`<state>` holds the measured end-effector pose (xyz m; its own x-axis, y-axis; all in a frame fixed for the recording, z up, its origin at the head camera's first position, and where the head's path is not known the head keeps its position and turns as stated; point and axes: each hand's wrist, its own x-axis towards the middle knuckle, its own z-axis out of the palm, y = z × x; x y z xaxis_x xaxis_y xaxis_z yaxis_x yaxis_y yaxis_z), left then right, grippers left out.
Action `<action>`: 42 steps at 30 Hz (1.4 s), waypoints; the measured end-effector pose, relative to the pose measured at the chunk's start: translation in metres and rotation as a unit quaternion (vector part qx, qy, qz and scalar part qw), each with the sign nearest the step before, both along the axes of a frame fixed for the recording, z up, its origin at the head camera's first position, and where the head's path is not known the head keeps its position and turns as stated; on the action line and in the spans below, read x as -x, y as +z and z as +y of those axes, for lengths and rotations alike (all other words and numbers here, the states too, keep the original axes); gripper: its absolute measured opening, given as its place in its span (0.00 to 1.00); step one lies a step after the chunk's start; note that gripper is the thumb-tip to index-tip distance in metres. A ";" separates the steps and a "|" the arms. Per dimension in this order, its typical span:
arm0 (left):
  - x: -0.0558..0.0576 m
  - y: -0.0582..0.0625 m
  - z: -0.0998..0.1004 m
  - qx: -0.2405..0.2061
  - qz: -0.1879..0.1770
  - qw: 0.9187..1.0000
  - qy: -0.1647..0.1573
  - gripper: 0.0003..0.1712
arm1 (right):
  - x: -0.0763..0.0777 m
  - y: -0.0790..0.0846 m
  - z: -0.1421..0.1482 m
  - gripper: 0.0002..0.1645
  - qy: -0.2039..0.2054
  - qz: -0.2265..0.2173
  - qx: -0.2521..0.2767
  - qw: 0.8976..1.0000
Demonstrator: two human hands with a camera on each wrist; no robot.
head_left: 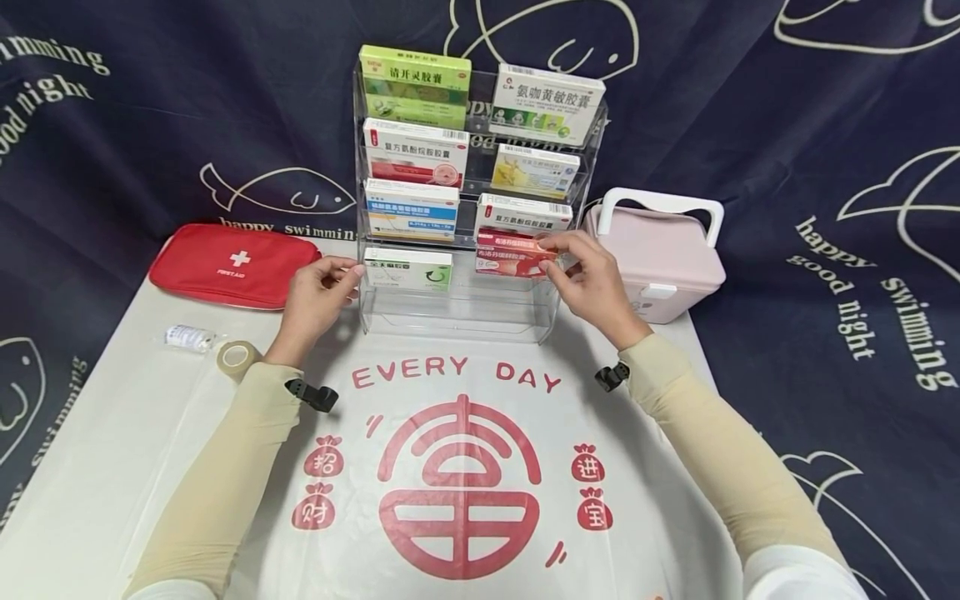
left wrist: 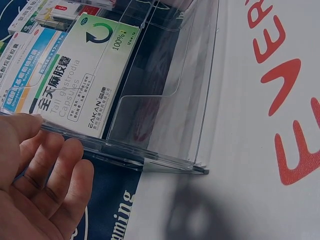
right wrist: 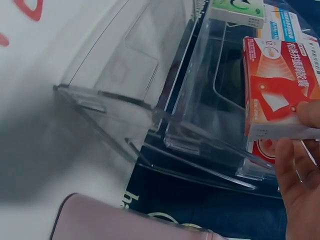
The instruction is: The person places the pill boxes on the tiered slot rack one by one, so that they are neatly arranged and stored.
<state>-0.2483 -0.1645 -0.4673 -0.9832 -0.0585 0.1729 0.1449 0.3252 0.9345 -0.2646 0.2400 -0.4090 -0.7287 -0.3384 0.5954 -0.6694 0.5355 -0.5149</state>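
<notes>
From the head view, a clear acrylic rack (head_left: 450, 321) is seen standing on a white printed mat (head_left: 450, 517), with medicine boxes in its tiers. A red-and-white box (head_left: 513, 252) is pinched at its end by the right hand (head_left: 592, 283), at the lower right tier. The left hand (head_left: 318, 296) is held at the rack's left edge, fingers loosely bent, nothing gripped. A red first-aid pouch (head_left: 236, 265), a tape roll (head_left: 237, 358) and a pink case (head_left: 660, 262) are shown only here.

In the left wrist view, the relaxed fingers (left wrist: 55, 180) are seen just below the rack's side wall (left wrist: 150, 160); whether they touch it cannot be told. A green-and-white box (left wrist: 80, 80) is legible behind the wall.

In the right wrist view, the red-and-white box (right wrist: 280, 90) is shown held between thumb and fingers (right wrist: 295, 170), above a second red box in the tier.
</notes>
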 end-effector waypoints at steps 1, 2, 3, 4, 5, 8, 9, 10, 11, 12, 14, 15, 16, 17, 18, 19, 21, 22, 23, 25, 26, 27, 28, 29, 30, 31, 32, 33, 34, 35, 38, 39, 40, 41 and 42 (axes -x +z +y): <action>0.000 0.000 0.000 0.001 0.000 1.000 0.000 0.20 | 0.000 0.000 0.000 0.17 0.000 0.001 -0.005 1.000; 0.000 0.000 0.000 0.002 0.000 1.000 0.000 0.20 | 0.000 -0.001 0.001 0.18 -0.001 0.002 -0.013 1.000; 0.000 0.000 0.000 0.002 0.000 1.000 0.000 0.20 | 0.000 -0.001 0.002 0.18 -0.001 0.005 -0.022 1.000; 0.000 0.000 0.000 0.002 0.000 1.000 -0.001 0.20 | 0.000 -0.002 0.002 0.18 -0.001 0.007 -0.033 0.999; 0.000 0.000 0.000 0.001 0.000 1.000 -0.001 0.20 | 0.000 -0.003 0.003 0.17 -0.003 0.011 -0.048 0.999; 0.001 0.000 -0.001 0.000 -0.002 1.000 -0.001 0.20 | 0.001 -0.005 0.004 0.17 -0.011 0.025 -0.098 0.995; 0.001 0.000 -0.001 0.001 -0.002 1.000 -0.001 0.20 | 0.001 -0.005 0.004 0.16 -0.013 0.030 -0.113 0.993; 0.001 0.000 -0.001 0.001 -0.002 1.000 0.000 0.20 | 0.001 -0.005 0.004 0.16 -0.016 0.036 -0.129 0.991; 0.001 -0.001 -0.001 0.001 -0.001 1.000 0.000 0.19 | 0.001 -0.005 0.004 0.16 -0.018 0.043 -0.142 0.989; 0.002 -0.001 -0.001 0.001 -0.001 1.000 0.000 0.19 | 0.001 -0.005 0.004 0.16 -0.020 0.049 -0.153 0.987; 0.002 0.000 -0.001 0.000 -0.001 1.000 -0.001 0.20 | 0.001 -0.004 0.004 0.16 -0.024 0.062 -0.170 0.983; 0.002 -0.001 -0.001 0.000 -0.001 1.000 -0.001 0.20 | 0.001 -0.003 0.004 0.16 -0.025 0.067 -0.180 0.981; 0.002 -0.001 -0.001 0.000 -0.001 1.000 -0.002 0.20 | 0.000 -0.002 0.004 0.16 -0.026 0.071 -0.189 0.979; 0.002 -0.001 -0.001 0.000 -0.002 1.000 -0.002 0.19 | 0.000 0.000 0.004 0.16 -0.028 0.074 -0.198 0.977; 0.002 0.000 -0.001 0.000 -0.003 1.000 -0.002 0.20 | -0.001 0.002 0.004 0.16 -0.030 0.077 -0.209 0.974; 0.002 0.000 -0.001 0.000 -0.003 1.000 -0.002 0.19 | -0.001 0.004 0.004 0.16 -0.031 0.077 -0.220 0.972; 0.002 0.000 -0.001 0.001 -0.004 1.000 -0.001 0.19 | -0.002 0.008 0.003 0.15 -0.035 0.074 -0.241 0.967; 0.002 0.000 -0.001 0.000 -0.004 1.000 0.000 0.19 | -0.003 0.010 0.003 0.15 -0.036 0.071 -0.250 0.965; 0.002 0.000 -0.001 0.000 -0.004 1.000 0.000 0.19 | -0.003 0.011 0.004 0.15 -0.039 0.069 -0.259 0.963; 0.002 0.000 -0.001 0.000 -0.004 1.000 0.001 0.19 | -0.003 0.013 0.004 0.14 -0.042 0.063 -0.275 0.958; 0.001 0.000 -0.001 0.001 -0.004 1.000 0.001 0.20 | -0.004 0.014 0.005 0.14 -0.043 0.061 -0.281 0.957; 0.001 0.000 -0.001 0.001 -0.005 1.000 0.002 0.19 | -0.004 0.014 0.005 0.14 -0.045 0.059 -0.287 0.955; 0.001 0.000 -0.001 0.001 -0.005 1.000 0.001 0.19 | -0.004 0.014 0.006 0.14 -0.046 0.058 -0.292 0.954; 0.001 0.000 -0.001 0.001 -0.006 1.000 0.001 0.19 | -0.004 0.014 0.007 0.15 -0.046 0.059 -0.296 0.952; 0.001 0.000 -0.001 0.001 -0.006 1.000 0.001 0.19 | -0.004 0.014 0.007 0.14 -0.047 0.060 -0.301 0.951; 0.001 0.000 -0.001 0.001 -0.006 1.000 0.001 0.20 | -0.004 0.014 0.008 0.14 -0.047 0.061 -0.304 0.950; 0.001 -0.001 -0.001 0.002 -0.006 1.000 0.001 0.20 | -0.004 0.014 0.008 0.14 -0.047 0.064 -0.307 0.949; 0.001 -0.001 -0.001 0.002 -0.006 1.000 0.002 0.20 | -0.003 0.014 0.009 0.14 -0.046 0.067 -0.309 0.947; 0.001 -0.001 -0.001 0.002 -0.005 1.000 0.002 0.20 | -0.003 0.014 0.009 0.14 -0.046 0.071 -0.312 0.946; 0.001 -0.001 -0.001 0.001 -0.005 1.000 0.003 0.20 | -0.003 0.014 0.009 0.14 -0.045 0.074 -0.314 0.945; 0.001 -0.002 -0.002 0.001 -0.004 1.000 0.004 0.19 | -0.004 0.014 0.010 0.14 -0.045 0.077 -0.320 0.943; 0.001 -0.002 -0.002 0.000 -0.005 1.000 0.004 0.20 | -0.004 0.013 0.011 0.14 -0.045 0.076 -0.323 0.942; 0.001 -0.003 -0.002 0.000 -0.005 1.000 0.005 0.19 | -0.004 0.013 0.011 0.14 -0.046 0.075 -0.324 0.942; 0.001 -0.003 -0.002 0.001 -0.005 1.000 0.005 0.19 | -0.004 0.013 0.011 0.15 -0.046 0.072 -0.325 0.942; 0.001 -0.003 -0.003 0.003 -0.005 1.000 0.006 0.19 | -0.004 0.012 0.011 0.15 -0.047 0.068 -0.323 0.943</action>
